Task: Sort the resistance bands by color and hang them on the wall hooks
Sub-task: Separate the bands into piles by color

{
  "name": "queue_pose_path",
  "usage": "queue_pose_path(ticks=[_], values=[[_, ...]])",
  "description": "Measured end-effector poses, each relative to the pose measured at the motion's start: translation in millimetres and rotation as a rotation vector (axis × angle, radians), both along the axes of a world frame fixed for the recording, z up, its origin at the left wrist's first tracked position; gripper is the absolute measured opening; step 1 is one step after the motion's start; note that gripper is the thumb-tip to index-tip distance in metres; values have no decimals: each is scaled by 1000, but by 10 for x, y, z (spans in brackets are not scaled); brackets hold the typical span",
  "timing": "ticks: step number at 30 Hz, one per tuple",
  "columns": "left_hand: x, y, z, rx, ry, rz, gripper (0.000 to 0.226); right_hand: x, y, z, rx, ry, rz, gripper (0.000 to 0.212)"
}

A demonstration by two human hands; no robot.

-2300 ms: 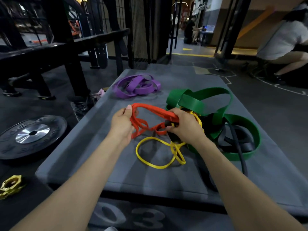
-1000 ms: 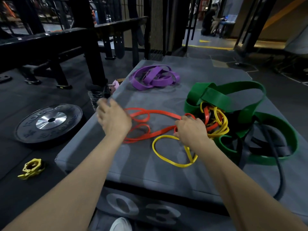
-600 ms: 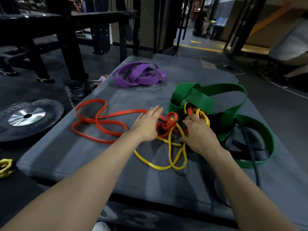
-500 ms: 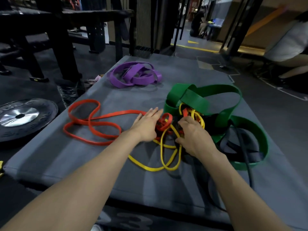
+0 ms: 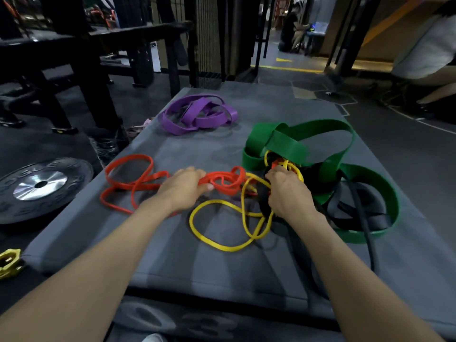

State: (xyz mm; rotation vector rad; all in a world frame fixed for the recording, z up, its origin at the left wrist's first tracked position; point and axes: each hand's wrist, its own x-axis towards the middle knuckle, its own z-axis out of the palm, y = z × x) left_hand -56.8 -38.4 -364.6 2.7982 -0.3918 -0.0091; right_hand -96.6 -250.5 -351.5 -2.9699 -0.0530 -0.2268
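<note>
Resistance bands lie on a grey padded box [image 5: 172, 255]. My left hand [image 5: 183, 188] grips a bunch of red bands [image 5: 128, 178] whose loops trail off to the left. My right hand [image 5: 287, 191] is curled into the tangle, its fingers around yellow bands [image 5: 222, 240] and red strands beside the wide green bands [image 5: 345, 149]. Black bands [image 5: 355, 201] lie under the green ones. Purple bands [image 5: 197, 114] sit in their own pile at the far left of the box. No wall hooks are in view.
A black weight plate [image 5: 39, 188] lies on the floor at left, with a yellow collar [image 5: 8, 262] near it. Dark rack posts [image 5: 93, 77] stand behind. A person crouches at the far right [image 5: 424, 53]; another sits in the far background.
My left hand went from flat on the red bands to curled around them. My right hand dug deeper into the yellow and red tangle. The red loops at left stayed spread out.
</note>
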Motion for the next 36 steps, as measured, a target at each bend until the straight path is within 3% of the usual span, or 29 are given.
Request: queue_pose_path(ticks=[4, 11, 17, 21, 24, 26, 31, 34, 36], values=[[-105, 179, 124, -371, 5, -45, 25, 13, 87, 36, -18, -17, 9, 36], [-143, 284, 237, -828, -80, 18, 31, 28, 266, 236, -5, -62, -18, 35], [-220, 92, 424, -936, -200, -107, 30, 61, 561, 385, 122, -192, 132, 51], [-210, 52, 544, -1366, -151, -105, 24, 73, 512, 281, -41, -120, 117, 55], [-160, 187, 676, -1705, -153, -76, 34, 77, 313, 183, -159, -224, 13, 38], [-123, 295, 741, -1832, -179, -84, 36, 86, 144, 174, -168, -216, -85, 37], [-92, 118, 540, -1468, -138, 243, 34, 61, 21, 187, -189, -215, -208, 31], [-100, -7, 552, -1444, -130, 204, 34, 81, 120, 160, -164, -202, -115, 33], [-119, -35, 640, -1506, -137, 143, 33, 128, 214, 123, -139, -228, 22, 49]])
